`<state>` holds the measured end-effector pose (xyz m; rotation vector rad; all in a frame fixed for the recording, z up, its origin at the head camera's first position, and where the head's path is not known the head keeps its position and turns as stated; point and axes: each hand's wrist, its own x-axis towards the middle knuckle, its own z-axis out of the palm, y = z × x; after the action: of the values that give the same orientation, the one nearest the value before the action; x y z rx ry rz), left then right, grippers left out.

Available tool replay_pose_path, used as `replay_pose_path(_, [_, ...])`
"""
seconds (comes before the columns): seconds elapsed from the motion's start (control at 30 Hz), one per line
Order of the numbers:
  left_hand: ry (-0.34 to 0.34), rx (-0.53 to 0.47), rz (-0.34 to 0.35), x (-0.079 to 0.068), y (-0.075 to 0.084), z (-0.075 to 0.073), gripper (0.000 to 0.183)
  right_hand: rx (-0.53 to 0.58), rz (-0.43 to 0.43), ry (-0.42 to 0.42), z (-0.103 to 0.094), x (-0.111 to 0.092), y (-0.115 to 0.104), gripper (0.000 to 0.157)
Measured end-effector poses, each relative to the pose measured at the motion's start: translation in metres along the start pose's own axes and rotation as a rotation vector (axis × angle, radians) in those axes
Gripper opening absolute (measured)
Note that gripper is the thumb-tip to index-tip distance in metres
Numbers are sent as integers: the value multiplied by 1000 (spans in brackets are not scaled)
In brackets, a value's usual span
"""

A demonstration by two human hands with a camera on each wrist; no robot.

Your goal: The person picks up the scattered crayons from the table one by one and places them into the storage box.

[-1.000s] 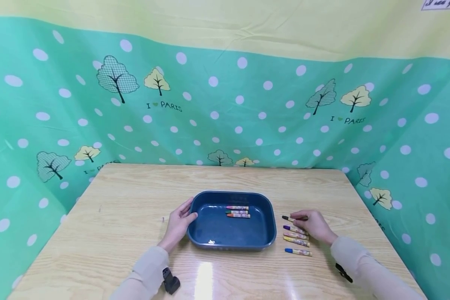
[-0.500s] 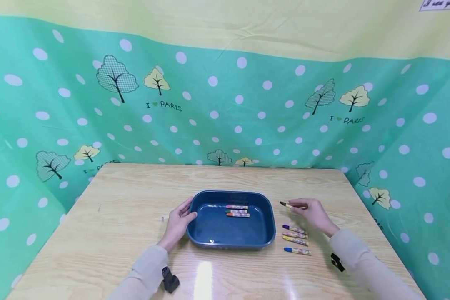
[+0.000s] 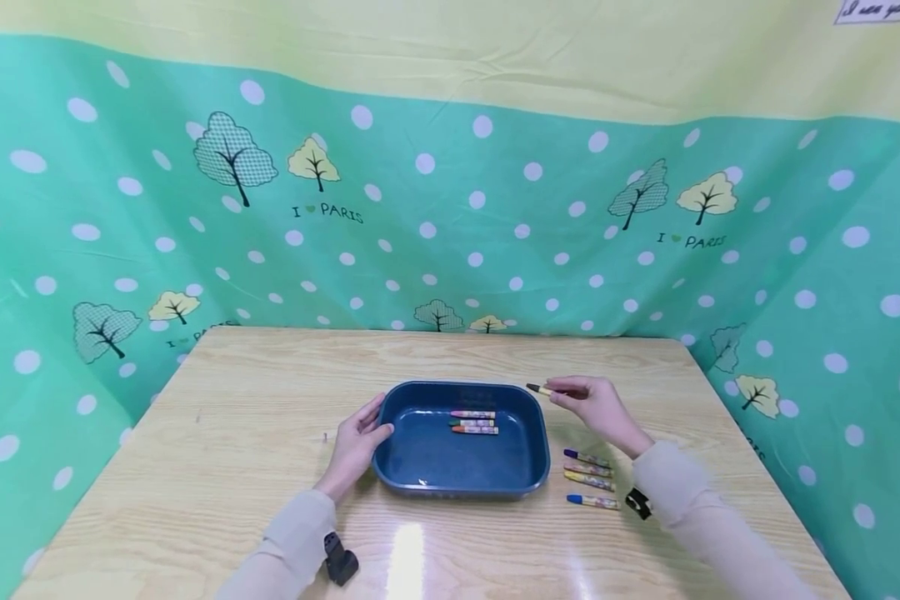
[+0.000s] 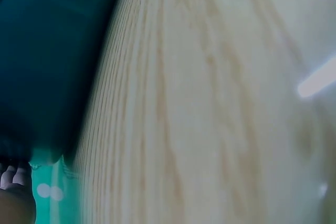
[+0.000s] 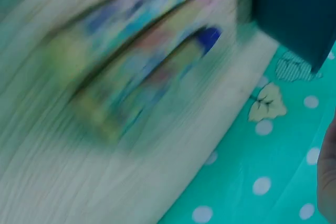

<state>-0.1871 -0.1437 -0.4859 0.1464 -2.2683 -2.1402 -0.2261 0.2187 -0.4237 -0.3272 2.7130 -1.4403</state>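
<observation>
The right hand (image 3: 596, 408) pinches the black crayon (image 3: 539, 390) near the dark-blue tray (image 3: 450, 467)'s far right corner; it should be light, stiff and brittle (mid-barrel hold advised). The left hand (image 3: 356, 437) clamps the tray's left wall between thumb and fingers.

There stood the tub (image 3: 427, 462), right on the table (image 3: 255, 442), with the cloth (image 3: 480, 217) behind it! Inside, toward the tub's back and right of its middle, a trio of crayons (image 3: 480, 423) lay side by side. At its left wall, the left hand (image 3: 357, 446)! By its back right corner, a single crayon (image 3: 540, 389), in the right hand (image 3: 594, 407)! And right of the tub, a cluster of crayons (image 3: 588, 470), with one last crayon (image 3: 594, 502) apart, nearer the tub's front!
</observation>
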Motion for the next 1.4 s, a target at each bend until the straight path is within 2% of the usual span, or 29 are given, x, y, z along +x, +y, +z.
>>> replay_pose_path(0.23, [-5,13,-17,0,-1,-1,54,58,4,-38,32,10,-18,31])
replay_pose_path(0.6, [0,14,14,1,-2,2,54,156,50,-1,84,21,-29,22])
replay_pose_path(0.73, [15,22,1,2,-2,1,54,138,60,-17,98,24,-30,22])
replay_pose_path(0.97, [9,8,-3,2,-2,0,54,85,88,-124,108,23,-25,21])
replay_pose_path(1.27, [10,1,-3,3,-2,0,54,41,45,-147,107,22,-29,23])
replay_pose_path(1.4, [3,0,-2,2,-1,1,54,52,57,-144,107,21,-28,26])
